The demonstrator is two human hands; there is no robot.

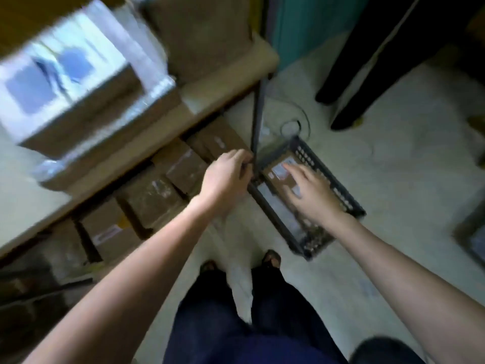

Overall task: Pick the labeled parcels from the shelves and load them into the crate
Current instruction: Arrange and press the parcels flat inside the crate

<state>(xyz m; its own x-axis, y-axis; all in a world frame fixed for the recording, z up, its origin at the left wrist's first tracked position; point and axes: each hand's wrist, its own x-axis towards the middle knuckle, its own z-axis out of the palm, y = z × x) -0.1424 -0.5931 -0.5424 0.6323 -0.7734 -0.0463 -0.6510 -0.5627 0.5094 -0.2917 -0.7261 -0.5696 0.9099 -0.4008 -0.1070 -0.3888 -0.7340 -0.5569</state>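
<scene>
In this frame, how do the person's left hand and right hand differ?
The left hand has curled fingers; the right hand has them spread straight. The left hand sits by the shelf post, whether it grips anything is unclear; the right hand reaches over a labeled parcel in the crate. Both are bare and motion-blurred.

A pale floor lies in dim light, with a teal panel beyond.
</scene>
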